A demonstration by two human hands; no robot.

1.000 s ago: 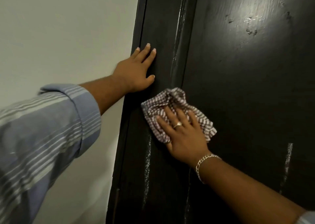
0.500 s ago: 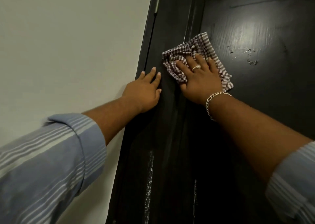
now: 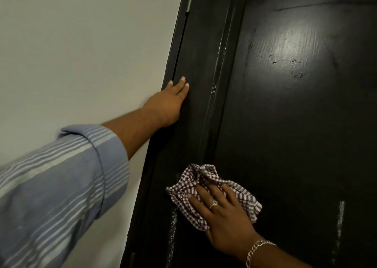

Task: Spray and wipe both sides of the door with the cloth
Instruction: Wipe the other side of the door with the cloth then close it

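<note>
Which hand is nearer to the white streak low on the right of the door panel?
Right. The right hand presses the checked cloth on the door, just left of the white streak. The left hand lies flat much higher, at the door's left edge.

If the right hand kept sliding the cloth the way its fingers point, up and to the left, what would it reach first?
Probably the raised moulding edging the door panel; the right hand and cloth lie just below it. Farther up rests the left hand.

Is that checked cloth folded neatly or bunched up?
Bunched up. The cloth lies crumpled under the right hand, its edges sticking out unevenly against the door.
</note>
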